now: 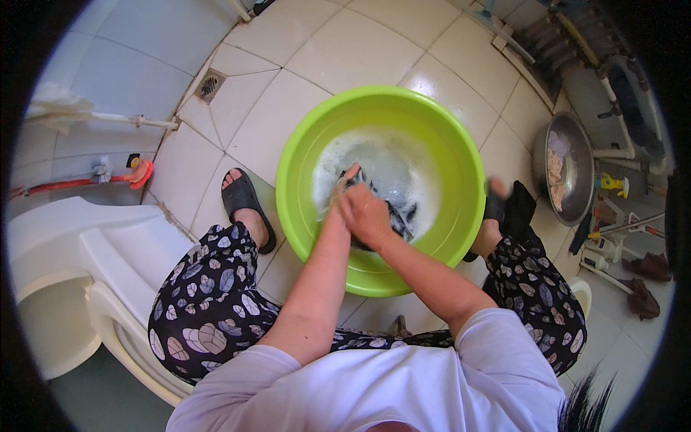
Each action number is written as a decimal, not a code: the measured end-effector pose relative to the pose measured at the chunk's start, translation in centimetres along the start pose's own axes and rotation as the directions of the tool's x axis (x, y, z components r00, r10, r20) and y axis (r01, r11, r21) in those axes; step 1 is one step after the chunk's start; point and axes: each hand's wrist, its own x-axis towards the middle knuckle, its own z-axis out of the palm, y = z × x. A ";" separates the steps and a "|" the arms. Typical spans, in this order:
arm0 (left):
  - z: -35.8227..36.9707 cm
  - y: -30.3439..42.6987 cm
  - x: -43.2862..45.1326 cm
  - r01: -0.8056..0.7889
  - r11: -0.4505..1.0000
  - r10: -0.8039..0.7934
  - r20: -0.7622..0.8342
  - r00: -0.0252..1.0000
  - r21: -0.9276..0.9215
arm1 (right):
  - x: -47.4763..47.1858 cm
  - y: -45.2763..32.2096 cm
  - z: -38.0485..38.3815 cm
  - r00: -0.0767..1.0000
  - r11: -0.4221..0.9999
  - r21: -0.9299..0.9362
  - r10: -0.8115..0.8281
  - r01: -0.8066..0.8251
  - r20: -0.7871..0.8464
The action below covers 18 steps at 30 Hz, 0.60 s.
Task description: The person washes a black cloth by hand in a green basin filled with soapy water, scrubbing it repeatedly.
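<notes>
A lime-green plastic basin (296,162) of foamy, cloudy water stands on the floor between my feet. Inside it, my left hand (340,195) and my right hand (369,213) press together around a wet black-and-white cloth (399,220). Part of the cloth is bunched at my fingers, and the rest trails into the suds to the right. My right hand covers much of the left one, so the left fingers are partly hidden. White suds (421,189) ring the water around both hands.
At right, a metal basin (583,173) holds pale cloths (555,167) near pipes (615,102) and bottles (604,248). A red-handled brush (81,182) lies at left above a white plastic fixture (124,232). A floor drain (209,86) sits in the tiled floor (345,40).
</notes>
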 end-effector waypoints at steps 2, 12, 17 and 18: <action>4.3 -0.9 -1.5 -0.091 0.992 0.098 -0.083 0.992 0.086 | 2.1 4.1 0.2 0.966 0.992 0.024 0.123 -0.120 -0.229; 4.7 1.6 -1.7 0.043 0.999 -0.040 -0.142 0.989 0.019 | 0.4 -0.5 -0.6 0.957 0.996 0.091 0.032 -0.006 -0.288; 8.6 0.7 -2.9 0.228 0.947 -0.207 -0.113 0.972 0.226 | 6.0 10.9 -1.4 0.911 0.917 -0.040 0.388 -0.397 -0.141; 8.2 0.3 -2.5 0.196 0.957 -0.173 -0.122 0.977 0.214 | 6.4 11.5 -2.0 0.894 0.894 -0.024 0.447 -0.447 0.001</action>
